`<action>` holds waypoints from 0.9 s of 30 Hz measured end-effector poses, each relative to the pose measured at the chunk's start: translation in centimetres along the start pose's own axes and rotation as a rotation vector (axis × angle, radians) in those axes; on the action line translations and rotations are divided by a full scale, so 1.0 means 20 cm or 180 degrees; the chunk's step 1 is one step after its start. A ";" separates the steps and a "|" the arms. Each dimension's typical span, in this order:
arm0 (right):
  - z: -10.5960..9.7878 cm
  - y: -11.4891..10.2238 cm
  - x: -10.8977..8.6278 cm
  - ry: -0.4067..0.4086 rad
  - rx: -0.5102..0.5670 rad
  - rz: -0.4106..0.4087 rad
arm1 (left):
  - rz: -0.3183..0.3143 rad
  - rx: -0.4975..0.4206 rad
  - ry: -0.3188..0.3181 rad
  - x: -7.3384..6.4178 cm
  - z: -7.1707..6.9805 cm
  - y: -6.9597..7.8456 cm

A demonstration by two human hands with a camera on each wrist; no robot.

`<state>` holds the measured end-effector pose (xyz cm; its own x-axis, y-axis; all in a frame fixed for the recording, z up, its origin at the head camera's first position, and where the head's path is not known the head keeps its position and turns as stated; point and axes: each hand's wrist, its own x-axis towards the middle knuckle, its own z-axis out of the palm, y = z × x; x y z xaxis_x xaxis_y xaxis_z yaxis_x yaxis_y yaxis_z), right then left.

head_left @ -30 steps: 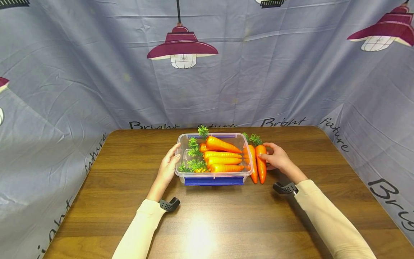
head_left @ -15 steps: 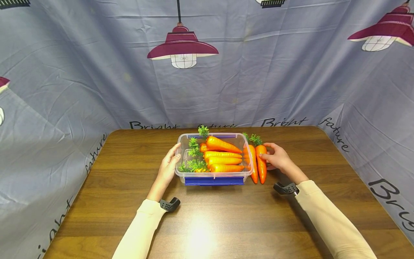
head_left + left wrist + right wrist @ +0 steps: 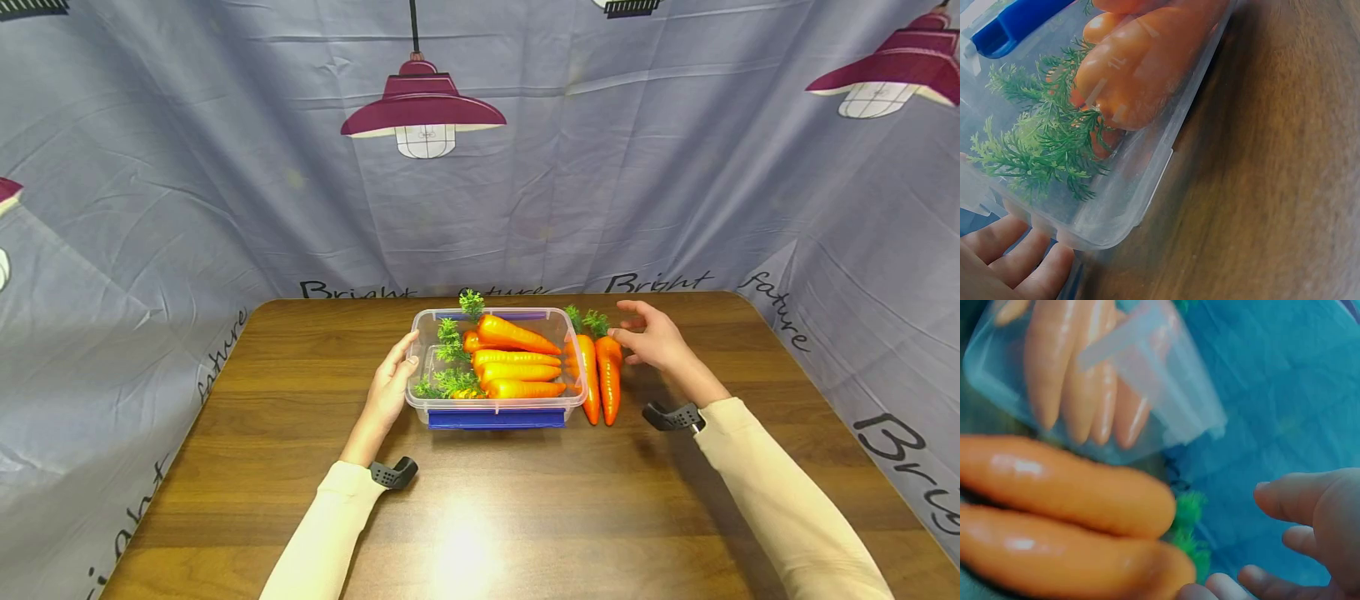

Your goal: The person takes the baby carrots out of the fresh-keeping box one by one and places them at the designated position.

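Note:
A clear plastic container (image 3: pixel 497 405) with blue latches holds several orange carrots (image 3: pixel 517 372) with green leafy tops (image 3: pixel 450 340). My left hand (image 3: pixel 390 379) rests against its left end, fingers (image 3: pixel 1041 269) laid along the outer wall in the left wrist view. Two more carrots lie side by side just right of the container, an inner carrot (image 3: pixel 588 379) and an outer carrot (image 3: pixel 609 379). My right hand (image 3: pixel 654 337) hovers beside the outer carrot's top end, its fingers spread and nothing in its grasp. The right wrist view shows both loose carrots (image 3: pixel 1066 487) next to the hand.
The brown wooden table (image 3: pixel 465 508) reaches back to a grey-blue curtain (image 3: pixel 480 208) printed with lamps and lettering. The container stands near the table's far edge. A black wrist band (image 3: pixel 675 416) sits on each wrist.
My right hand has let go of the outer carrot and moved slightly up and right, its fingers spreading. That carrot has shifted a little to the right. The left hand and container have stayed put.

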<state>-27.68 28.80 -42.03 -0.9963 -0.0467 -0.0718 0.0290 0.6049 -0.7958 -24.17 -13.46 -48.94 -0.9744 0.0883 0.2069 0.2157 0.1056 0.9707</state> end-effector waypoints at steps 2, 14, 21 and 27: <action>0.00 -0.05 0.00 -0.0038 -0.0020 -0.0099 | 0.0008 -0.0015 0.0003 0.00 0.00 0.00; 0.13 -0.33 0.08 -0.0237 -0.0467 -0.0750 | -0.0078 0.0010 0.0006 0.00 0.00 0.00; 0.27 -0.45 0.12 -0.0546 -0.0594 -0.0913 | -0.0099 0.0026 -0.0002 0.00 0.00 0.00; 0.38 -0.52 0.16 -0.0796 -0.0719 -0.1005 | -0.0097 0.0031 0.0015 0.01 0.00 -0.01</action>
<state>-30.50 16.34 -38.58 -0.9027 -0.4300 -0.0119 -0.3187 0.6870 -0.6531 -24.32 -13.56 -49.08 -0.9808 0.0801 0.1778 0.1864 0.1177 0.9754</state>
